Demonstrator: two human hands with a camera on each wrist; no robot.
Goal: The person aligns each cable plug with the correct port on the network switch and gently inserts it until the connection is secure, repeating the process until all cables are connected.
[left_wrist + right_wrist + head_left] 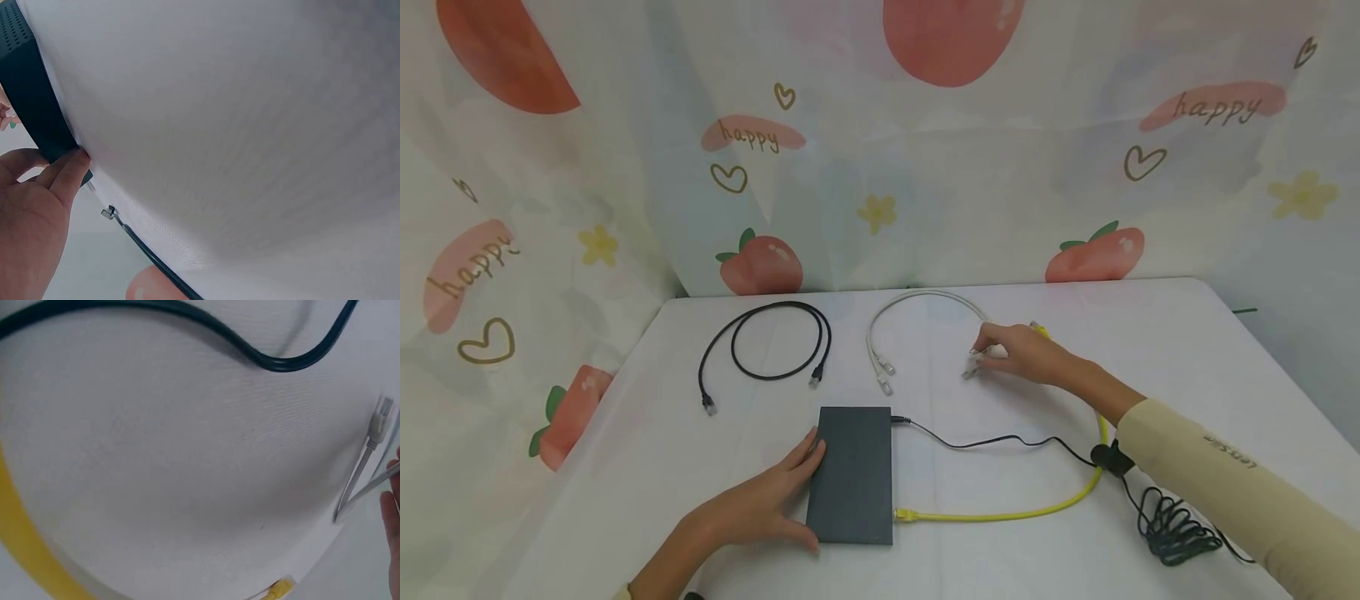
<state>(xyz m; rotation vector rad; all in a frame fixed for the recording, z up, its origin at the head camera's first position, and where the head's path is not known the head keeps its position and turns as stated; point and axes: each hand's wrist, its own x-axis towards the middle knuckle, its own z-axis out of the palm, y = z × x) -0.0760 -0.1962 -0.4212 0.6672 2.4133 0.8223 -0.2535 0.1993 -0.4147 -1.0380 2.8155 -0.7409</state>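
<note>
1. Right hand (pixel 1026 354): fingers pinching a thin pale-grey network cable (pixel 925 292) at its right end, far half of the white cloth-covered surface (pixel 977 567). Clear-tipped plug (pixel 972 364) sits right at the fingertips. Right wrist view: cable bends back sharply from the fingers to a grey plug.
2. Grey cable otherwise: arcs left in doubled strands; two more clear-tipped plugs (pixel 884 385) lie side by side at the left end, just beyond the box.
3. Left hand (pixel 760 504): fingers fairly straight, extended against the left edge of a flat black rectangular box (pixel 850 475); thumb by its near-left corner. Touching, not wrapped around. Left wrist view shows a perforated box side.
4. Box lies flat, near centre. Right side, far end: black round power plug (pixel 901 420), its thin black cord (pixel 958 447) running right. Right side, near end: thick yellow network cable (pixel 992 518) plugged in, curving under the right forearm; its other plug is behind the right hand.
5. Bundled black cord (pixel 1180 529): near right, beside the sleeve.
6. Looped black network cable (pixel 775 377): far left, both clear plugs toward the person.
</note>
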